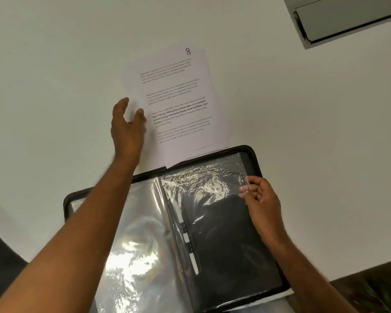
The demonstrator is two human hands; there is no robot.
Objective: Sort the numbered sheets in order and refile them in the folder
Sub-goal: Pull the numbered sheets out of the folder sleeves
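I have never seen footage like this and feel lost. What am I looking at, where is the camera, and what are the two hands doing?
No machine here: a person wears a camera on the head, looking down at their own arms. On the white table lies a stack of printed sheets; the top one is marked 8. Nearer the person lies an open black folder with clear plastic sleeves. The left hand reaches to the stack's left edge, fingers relaxed on the paper. The right hand pinches the edge of a clear sleeve.
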